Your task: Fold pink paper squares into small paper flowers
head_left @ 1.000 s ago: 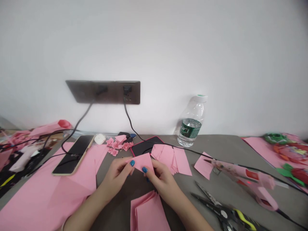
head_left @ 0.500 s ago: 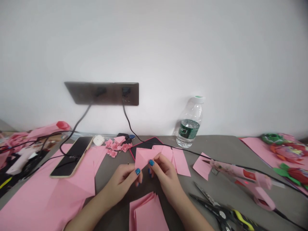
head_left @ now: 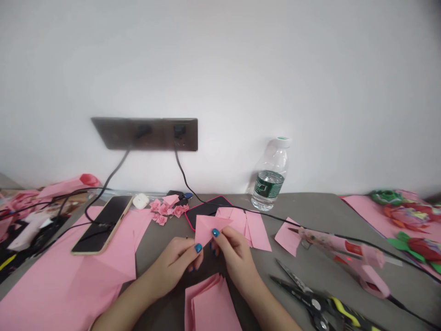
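Two hands [head_left: 206, 259] on my feed pinch a folded pink paper triangle [head_left: 207, 228] between them, fingers closed on it (blue nails, easy to spot from here). Below the hands sits a stack of pink paper [head_left: 208, 303] on the counter [head_left: 317, 207]; just beyond lie more pink sheets [head_left: 257, 230]; to the right, a pink hot glue gun [head_left: 341, 250]; farther off, small paper roses [head_left: 167, 209].

A plain white wall [head_left: 275, 69] is seen filling the upper part of the view, softly and evenly lit, with slight shading toward the top right corner. A long, dark wall socket panel [head_left: 144, 134] is mounted on it, and two black cables [head_left: 119, 168] are led down to a grey counter [head_left: 310, 204] set against the wall.
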